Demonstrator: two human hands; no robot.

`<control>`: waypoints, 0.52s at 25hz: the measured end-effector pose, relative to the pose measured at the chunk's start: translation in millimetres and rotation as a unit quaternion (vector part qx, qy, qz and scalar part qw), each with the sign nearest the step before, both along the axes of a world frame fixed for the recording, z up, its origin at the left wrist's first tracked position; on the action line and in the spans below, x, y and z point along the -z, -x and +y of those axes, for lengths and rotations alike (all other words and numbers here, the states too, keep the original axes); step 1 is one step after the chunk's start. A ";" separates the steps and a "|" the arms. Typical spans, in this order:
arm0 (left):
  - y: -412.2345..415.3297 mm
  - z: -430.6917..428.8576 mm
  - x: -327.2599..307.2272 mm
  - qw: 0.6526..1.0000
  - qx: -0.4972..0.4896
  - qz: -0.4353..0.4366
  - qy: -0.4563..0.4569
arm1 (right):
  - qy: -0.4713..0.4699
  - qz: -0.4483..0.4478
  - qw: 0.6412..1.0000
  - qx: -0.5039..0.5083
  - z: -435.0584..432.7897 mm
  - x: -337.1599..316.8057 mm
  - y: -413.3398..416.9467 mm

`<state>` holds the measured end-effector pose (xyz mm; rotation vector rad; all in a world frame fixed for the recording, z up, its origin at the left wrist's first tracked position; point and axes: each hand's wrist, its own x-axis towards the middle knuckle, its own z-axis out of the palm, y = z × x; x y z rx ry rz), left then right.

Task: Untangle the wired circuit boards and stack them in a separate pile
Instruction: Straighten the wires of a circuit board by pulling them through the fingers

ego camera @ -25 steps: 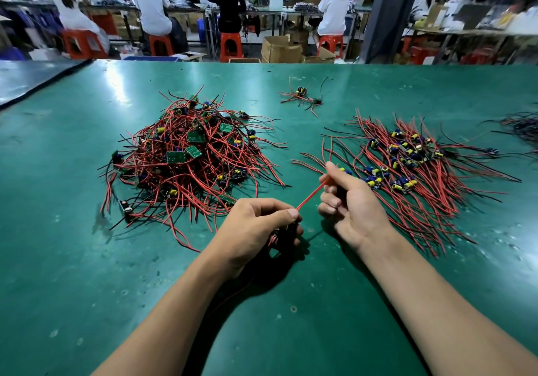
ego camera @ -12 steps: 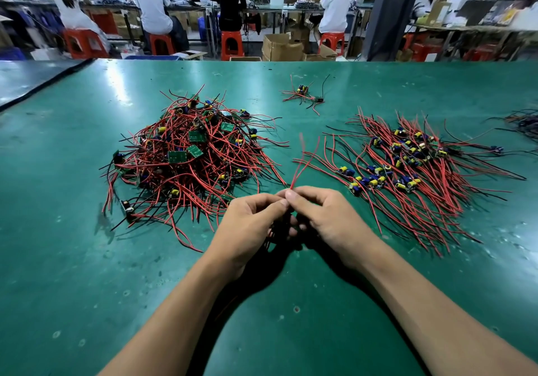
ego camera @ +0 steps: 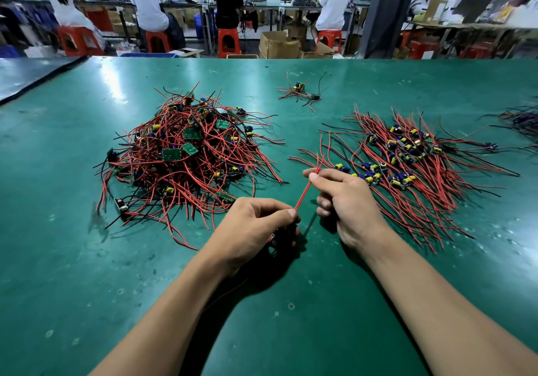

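Observation:
A tangled heap of wired circuit boards [ego camera: 186, 157] with red and black leads lies on the green table [ego camera: 87, 273] at centre left. A flatter, combed-out pile of boards [ego camera: 407, 160] spreads at the right. My left hand [ego camera: 256, 230] is closed around one small board, mostly hidden under the fingers. Its red wires [ego camera: 302, 193] run taut up and to the right. My right hand [ego camera: 346, 198] pinches those wires between thumb and forefinger, and their free ends fan out above the fingertips.
A small loose cluster of boards [ego camera: 302, 93] lies farther back at centre. Another dark bundle of wires [ego camera: 521, 119] sits at the far right edge. Beyond the table's far edge, people sit on red stools at benches, with cardboard boxes [ego camera: 279, 45] on the floor.
Half a second ago both hands met at the board. My right hand has since slid up and to the right along the red wires, pulling them straight; my left hand stayed put.

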<state>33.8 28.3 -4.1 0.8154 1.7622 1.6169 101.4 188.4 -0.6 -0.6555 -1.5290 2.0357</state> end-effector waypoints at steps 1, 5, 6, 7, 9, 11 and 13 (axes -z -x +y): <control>0.2 -0.3 -0.5 1.000 0.004 -0.002 0.001 | -0.004 0.004 1.000 0.008 3.9 0.5 -0.1; -2.1 -1.3 -1.8 1.000 0.001 -0.004 0.002 | -0.024 0.019 0.999 0.044 11.2 3.7 1.1; -2.4 -1.1 -2.0 1.000 -0.001 -0.005 0.002 | -0.026 0.023 0.998 0.055 11.7 4.3 1.3; -2.4 -1.0 -2.4 1.000 -0.004 -0.005 0.002 | -0.029 0.028 0.997 0.066 12.2 5.4 1.3; -2.4 -0.6 -2.9 1.000 -0.009 -0.002 0.001 | -0.052 0.030 0.994 0.093 13.3 7.3 1.1; -2.8 -0.2 -2.9 1.000 -0.014 -0.012 -0.007 | -0.128 0.012 0.984 0.126 15.3 8.7 0.1; -2.8 0.1 -2.7 0.999 -0.016 -0.032 -0.021 | -0.228 -0.007 0.959 0.166 18.1 9.8 -1.5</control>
